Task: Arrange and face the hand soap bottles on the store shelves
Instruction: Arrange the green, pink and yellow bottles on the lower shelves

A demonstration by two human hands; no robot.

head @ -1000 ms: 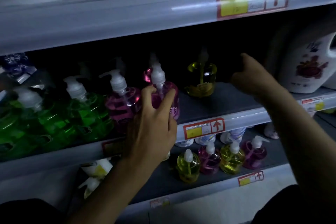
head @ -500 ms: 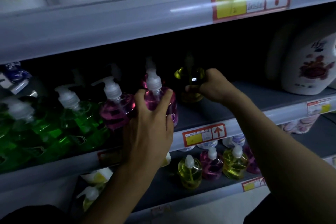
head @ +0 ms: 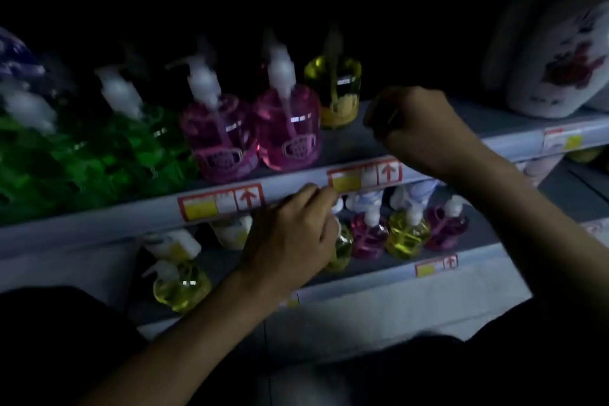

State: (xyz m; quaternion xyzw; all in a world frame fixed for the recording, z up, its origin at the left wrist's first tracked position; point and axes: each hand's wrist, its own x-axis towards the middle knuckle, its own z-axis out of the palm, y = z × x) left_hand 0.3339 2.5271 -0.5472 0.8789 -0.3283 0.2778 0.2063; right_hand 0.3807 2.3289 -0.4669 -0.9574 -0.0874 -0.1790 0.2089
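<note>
On the middle shelf we log two pink soap bottles with white pumps, clear-walled, crest labels facing out, side by side at the front edge; green bottles to their left, one yellow bottle set back behind. Our left hand, fingers curled together, rests at the price rail. Our right hand hovers fisted over bare shelf; whether it pinches anything, we cannot tell.
</note>
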